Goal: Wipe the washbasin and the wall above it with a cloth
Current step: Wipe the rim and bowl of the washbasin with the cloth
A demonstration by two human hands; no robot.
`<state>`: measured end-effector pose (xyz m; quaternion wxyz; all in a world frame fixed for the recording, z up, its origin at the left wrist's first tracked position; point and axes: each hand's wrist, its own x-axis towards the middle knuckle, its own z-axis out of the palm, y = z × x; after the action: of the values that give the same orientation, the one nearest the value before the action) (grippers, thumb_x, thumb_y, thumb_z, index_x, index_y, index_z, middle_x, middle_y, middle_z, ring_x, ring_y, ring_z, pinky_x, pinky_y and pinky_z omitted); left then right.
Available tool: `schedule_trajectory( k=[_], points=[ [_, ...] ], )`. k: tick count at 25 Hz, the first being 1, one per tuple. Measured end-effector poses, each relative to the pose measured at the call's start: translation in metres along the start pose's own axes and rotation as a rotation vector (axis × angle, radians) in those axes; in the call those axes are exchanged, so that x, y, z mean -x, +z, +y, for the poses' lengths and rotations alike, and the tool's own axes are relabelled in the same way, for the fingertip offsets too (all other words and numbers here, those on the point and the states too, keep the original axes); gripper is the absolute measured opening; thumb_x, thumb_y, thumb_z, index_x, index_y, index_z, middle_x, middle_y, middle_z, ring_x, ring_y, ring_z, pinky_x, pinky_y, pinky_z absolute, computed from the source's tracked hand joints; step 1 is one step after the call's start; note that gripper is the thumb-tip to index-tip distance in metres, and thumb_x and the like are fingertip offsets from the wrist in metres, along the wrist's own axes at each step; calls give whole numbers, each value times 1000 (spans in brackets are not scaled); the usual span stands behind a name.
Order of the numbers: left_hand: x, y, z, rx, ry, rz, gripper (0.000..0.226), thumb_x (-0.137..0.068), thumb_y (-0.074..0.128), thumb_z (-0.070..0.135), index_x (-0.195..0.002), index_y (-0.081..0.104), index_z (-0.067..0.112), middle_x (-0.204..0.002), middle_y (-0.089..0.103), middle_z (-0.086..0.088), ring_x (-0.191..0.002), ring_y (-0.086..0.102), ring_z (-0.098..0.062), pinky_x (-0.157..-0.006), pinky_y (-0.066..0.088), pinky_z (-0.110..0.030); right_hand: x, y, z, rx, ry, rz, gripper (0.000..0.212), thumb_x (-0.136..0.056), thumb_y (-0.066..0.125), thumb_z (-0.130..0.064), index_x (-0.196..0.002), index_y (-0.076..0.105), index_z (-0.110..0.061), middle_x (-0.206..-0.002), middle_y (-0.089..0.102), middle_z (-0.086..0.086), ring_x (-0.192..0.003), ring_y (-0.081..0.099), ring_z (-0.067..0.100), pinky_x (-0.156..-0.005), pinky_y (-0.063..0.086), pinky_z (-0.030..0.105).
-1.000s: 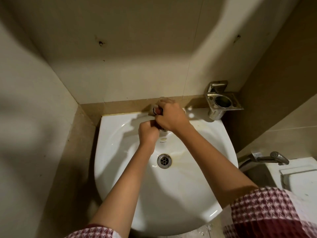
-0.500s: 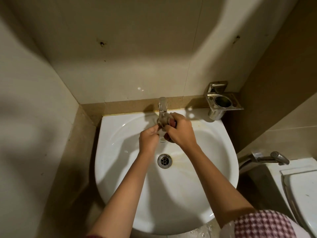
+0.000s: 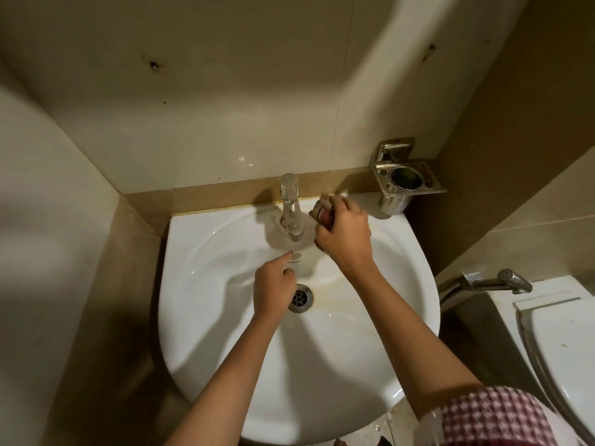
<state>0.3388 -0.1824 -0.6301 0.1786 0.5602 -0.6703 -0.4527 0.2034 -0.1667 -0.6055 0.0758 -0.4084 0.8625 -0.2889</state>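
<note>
A white washbasin (image 3: pixel 225 355) fills the middle of the view, with a chrome tap (image 3: pixel 290 207) at its back rim and a drain (image 3: pixel 300 298) in the bowl. My right hand (image 3: pixel 346 235) is closed around a small crumpled cloth (image 3: pixel 323 210), which sits on the basin's back rim just right of the tap. My left hand (image 3: pixel 273 289) hovers over the bowl near the drain with the forefinger stretched toward the tap and nothing in it. The beige tiled wall (image 3: pixel 225 91) rises behind the basin, with a few dark marks on it.
A steel cup holder (image 3: pixel 406 180) is fixed to the wall at the basin's right rear corner. A spray hose head (image 3: pixel 502 281) and a white toilet (image 3: pixel 573 358) stand at the right. Side walls close in on both sides of the basin.
Both hands have left the tap. My right hand carried the cloth to the rim right of the tap, and my left hand dropped back toward the drain.
</note>
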Motion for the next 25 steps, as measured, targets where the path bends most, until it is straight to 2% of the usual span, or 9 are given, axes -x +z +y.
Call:
schedule_trajectory(
  k=[1, 3, 5, 9, 12, 15, 18, 20, 25],
  points=[
    [-3, 2, -2, -82, 50, 6, 50, -84, 38, -1, -128, 53, 16, -125, 62, -11, -114, 56, -28, -87, 45, -27, -13, 8, 2, 99, -2, -49, 67, -82, 60, -31, -142, 37, -13, -147, 37, 11, -134, 32, 33, -105, 35, 50],
    [-8, 7, -3, -198, 143, 46, 51, -85, 39, -2, -133, 47, 13, -136, 53, -12, -128, 45, -26, -100, 40, -32, -31, 31, 2, 226, -83, -241, 84, -83, 62, -43, -149, 19, -14, -157, 18, 8, -143, 15, 31, -110, 21, 57],
    [-10, 12, -4, -246, 220, 60, 51, -87, 38, -3, -135, 43, 10, -145, 42, -8, -140, 30, -20, -108, 31, -30, -35, 54, 4, 264, -154, -316, 87, -83, 57, -54, -150, 16, -17, -159, 16, 5, -145, 12, 26, -111, 14, 62],
    [-11, 26, -8, -243, 295, 18, 53, -86, 40, -2, -136, 42, 14, -149, 36, -3, -138, 34, -19, -106, 36, -32, -33, 46, 40, 346, -285, -244, 73, -90, 39, -56, -150, 21, -20, -157, 24, 5, -144, 17, 25, -111, 17, 58],
    [-14, 31, -8, -224, 261, 0, 54, -86, 42, 0, -137, 40, 14, -151, 32, -2, -133, 41, -21, -102, 40, -34, -29, 33, 74, 464, -153, -186, 75, -90, 39, -56, -150, 17, -18, -155, 25, 9, -142, 19, 32, -112, 13, 57],
    [-13, 32, -7, -228, 261, -15, 55, -85, 41, -1, -138, 39, 14, -152, 29, 0, -132, 43, -22, -101, 40, -34, -31, 39, 60, 450, -75, -174, 74, -91, 34, -57, -150, 19, -15, -154, 27, 11, -140, 23, 35, -111, 13, 59],
    [-13, 37, -5, -258, 269, -2, 57, -87, 42, 2, -141, 33, 15, -154, 26, 0, -130, 44, -24, -98, 42, -34, -46, 51, 34, 368, -310, -287, 73, -91, 37, -57, -150, 21, -17, -157, 20, 9, -144, 15, 30, -111, 19, 59],
    [-13, 41, -4, -265, 266, -2, 56, -87, 43, 2, -141, 34, 14, -154, 24, -1, -134, 40, -23, -100, 40, -34, -50, 52, 38, 344, -383, -332, 74, -91, 41, -55, -150, 20, -16, -158, 18, 9, -146, 11, 29, -111, 22, 58],
    [-6, 57, -1, -251, 308, -20, 56, -86, 42, -1, -141, 32, 9, -155, 21, -1, -143, 18, -13, -110, 26, -27, -44, 33, 74, 467, -166, -187, 84, -88, 33, -64, -150, 13, -11, -154, 23, 16, -141, 18, 37, -108, 18, 60]
  ],
)
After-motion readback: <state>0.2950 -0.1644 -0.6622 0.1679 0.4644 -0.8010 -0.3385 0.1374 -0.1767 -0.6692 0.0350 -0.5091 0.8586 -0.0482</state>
